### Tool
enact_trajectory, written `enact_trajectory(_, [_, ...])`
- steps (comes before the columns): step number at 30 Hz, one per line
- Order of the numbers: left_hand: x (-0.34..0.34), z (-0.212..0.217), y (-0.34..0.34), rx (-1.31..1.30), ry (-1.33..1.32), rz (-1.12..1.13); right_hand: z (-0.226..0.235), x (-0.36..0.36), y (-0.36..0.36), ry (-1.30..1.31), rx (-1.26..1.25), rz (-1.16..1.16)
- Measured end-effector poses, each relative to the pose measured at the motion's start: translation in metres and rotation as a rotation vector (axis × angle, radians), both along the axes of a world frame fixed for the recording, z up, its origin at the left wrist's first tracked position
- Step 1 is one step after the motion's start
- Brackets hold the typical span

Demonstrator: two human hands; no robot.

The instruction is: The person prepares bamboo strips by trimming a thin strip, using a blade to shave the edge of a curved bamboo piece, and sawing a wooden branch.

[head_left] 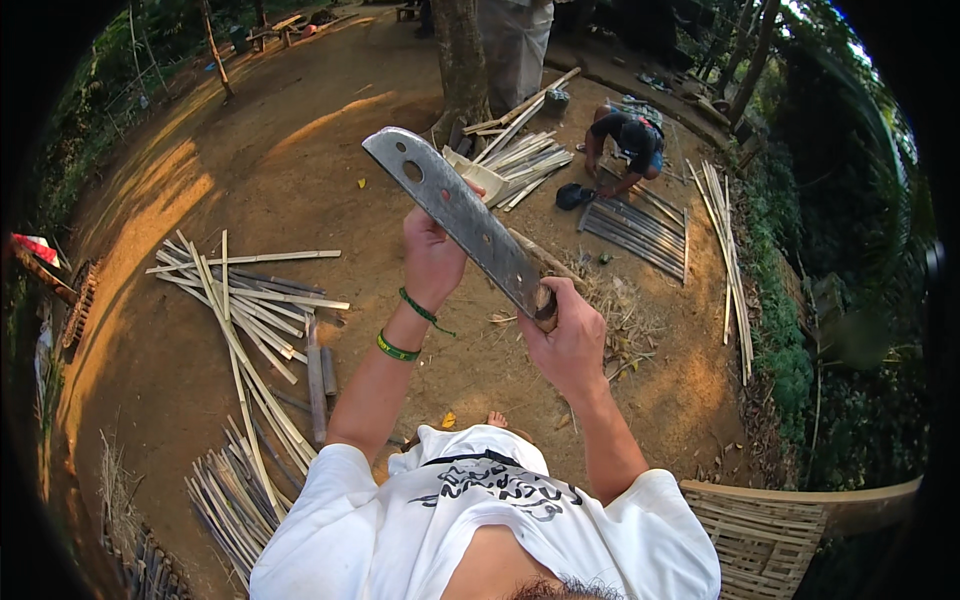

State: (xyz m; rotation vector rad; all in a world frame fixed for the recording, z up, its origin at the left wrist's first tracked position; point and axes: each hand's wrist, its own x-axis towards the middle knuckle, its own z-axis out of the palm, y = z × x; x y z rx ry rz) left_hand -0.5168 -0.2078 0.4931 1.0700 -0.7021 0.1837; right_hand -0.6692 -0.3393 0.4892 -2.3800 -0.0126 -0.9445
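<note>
Yard ground: bare brown earth [330, 90], spread below the fingers.
Right hand [568, 338]: fingers wrapped round a stubby brown wooden handle [546, 302] — likely for control of the tool.
Blade: broad dark-grey steel slab with holes [465, 225], slanting up-left from the right fingers.
Left hand [432, 258]: partly behind the blade, perhaps steadying it; what its fingers clamp, I cannot tell.
Beyond left fingers: pale split-bamboo strips [270, 320], loosely heaped.
Beyond right fingers: crouching co-worker [640, 135] at a slatted grey panel [640, 237] — laid flat, probably for support.
</note>
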Motion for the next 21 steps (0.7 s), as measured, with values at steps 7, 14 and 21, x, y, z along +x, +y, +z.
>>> enact_trajectory(7, [-0.001,0.005,0.002,0.013,0.038,0.004,0.008,0.001,0.009,0.125,0.049,-0.012])
enact_trajectory(14, [0.005,0.004,0.0,-0.013,0.008,0.046,0.016,0.001,0.018,0.136,0.069,-0.006])
enact_trajectory(21, [0.015,0.011,0.002,-0.044,-0.115,0.026,0.045,0.006,0.015,0.274,0.303,0.079])
